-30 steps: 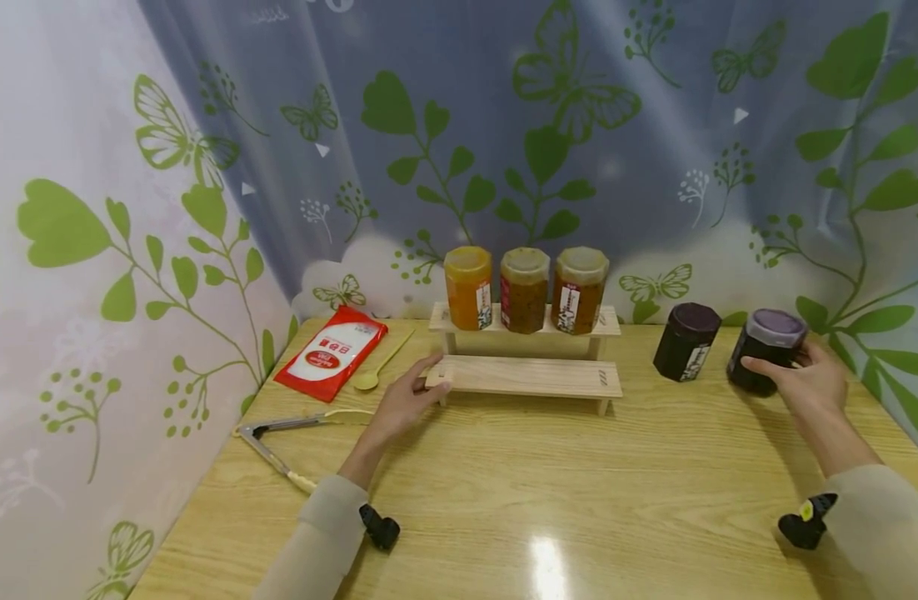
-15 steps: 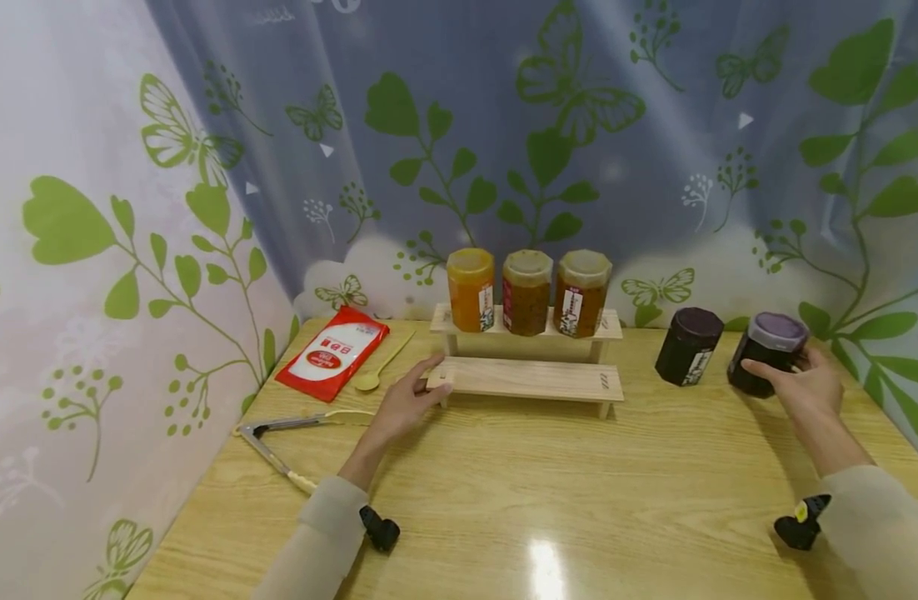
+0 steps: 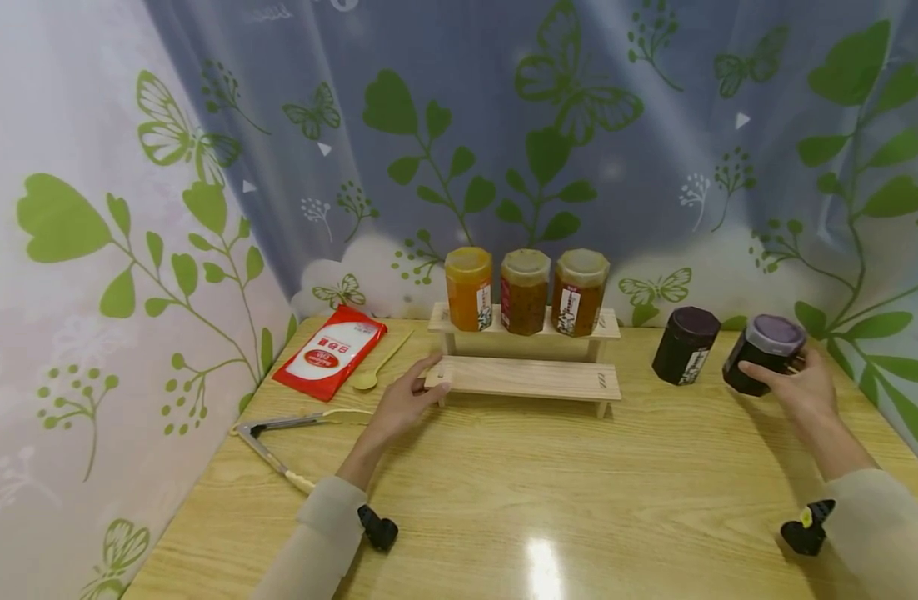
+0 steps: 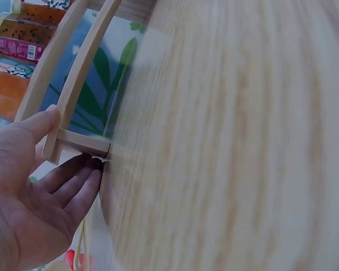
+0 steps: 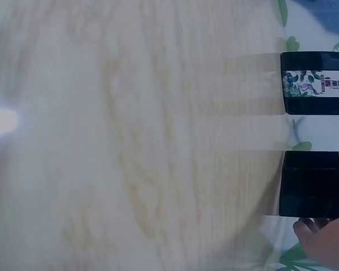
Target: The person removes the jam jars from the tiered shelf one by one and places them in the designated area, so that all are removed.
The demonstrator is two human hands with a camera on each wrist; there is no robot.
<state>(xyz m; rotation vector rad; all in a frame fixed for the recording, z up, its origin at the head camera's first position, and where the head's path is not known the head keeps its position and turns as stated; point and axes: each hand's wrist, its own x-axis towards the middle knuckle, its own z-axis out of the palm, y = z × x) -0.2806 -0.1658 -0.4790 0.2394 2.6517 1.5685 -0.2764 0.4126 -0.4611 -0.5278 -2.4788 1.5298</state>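
Observation:
My right hand (image 3: 804,383) grips a dark jar with a purple lid (image 3: 759,354) from its right side, the thumb across its front. In the right wrist view this dark jar (image 5: 313,183) has its base close to the tabletop. A second dark jar (image 3: 686,344), with a white label, stands just to its left. My left hand (image 3: 402,400) holds the left end of the lower tier of a two-tier wooden rack (image 3: 534,377). In the left wrist view the left hand's thumb (image 4: 42,119) presses the plank's end, and its fingers lie by the rack's leg.
An orange jar (image 3: 469,287) and two brown-filled jars (image 3: 525,292) stand in a row on the rack's upper tier. At the left lie a red and white packet (image 3: 330,352), a yellow spoon (image 3: 380,367) and spread tongs (image 3: 267,442). A patterned curtain (image 3: 459,150) hangs behind the table.
My right hand and the dark jar it holds have shifted slightly left, nearer the other dark jar. My left hand stays on the rack.

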